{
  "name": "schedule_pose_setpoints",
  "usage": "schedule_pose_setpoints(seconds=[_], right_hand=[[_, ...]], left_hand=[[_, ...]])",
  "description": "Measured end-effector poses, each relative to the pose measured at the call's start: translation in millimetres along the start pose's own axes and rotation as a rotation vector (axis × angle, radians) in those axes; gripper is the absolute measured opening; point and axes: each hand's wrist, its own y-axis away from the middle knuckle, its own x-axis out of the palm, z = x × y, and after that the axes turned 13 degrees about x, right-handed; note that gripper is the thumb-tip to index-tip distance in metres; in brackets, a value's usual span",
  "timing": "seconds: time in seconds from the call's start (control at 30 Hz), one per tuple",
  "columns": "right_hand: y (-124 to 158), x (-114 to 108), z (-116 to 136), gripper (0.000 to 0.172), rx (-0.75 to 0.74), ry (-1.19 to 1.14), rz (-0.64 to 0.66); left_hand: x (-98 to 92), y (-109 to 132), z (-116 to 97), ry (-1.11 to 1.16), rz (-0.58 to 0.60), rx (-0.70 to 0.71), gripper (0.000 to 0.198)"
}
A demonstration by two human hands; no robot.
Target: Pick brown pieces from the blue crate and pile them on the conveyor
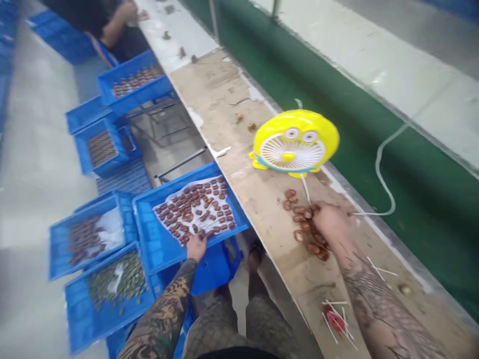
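My left hand [196, 247] is at the front edge of a white cloth [194, 222] in a blue tray [149, 249]. Its fingers are closed on one of the small, glossy, reddish-brown oblong pieces [202, 234]. More of these pieces lie on the cloth in uneven rows. On the tan bench, my right hand [331, 222] rests against a loose heap of similar brown pieces [307, 227]. That hand is curled, and its fingertips are mostly hidden, so what it holds cannot be made out.
A yellow fan [295, 142] with a white cord stands on the bench [269, 224] beyond the heap. White sticks lie around a red item [337, 321] nearby. Blue trays of brown and green pieces [119, 279] stand at left. Farther up, another person's arm [118, 22] shows.
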Motion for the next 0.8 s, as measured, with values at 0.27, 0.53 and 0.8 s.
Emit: schedule_pose_setpoints(seconds=[0.27, 0.53, 0.8], right_hand=[[4, -4, -16, 0.026, 0.051, -0.109, -0.095], [123, 76, 47, 0.039, -0.143, -0.52, 0.25], [142, 233, 138, 0.027, -0.091, -0.292, 0.512]], left_hand=[[7.5, 32, 57, 0.017, -0.007, 0.032, 0.031], [15.7, 53, 73, 0.135, -0.059, 0.192, 0.026], [24.0, 73, 89, 0.197, -0.048, 0.272, 0.024]])
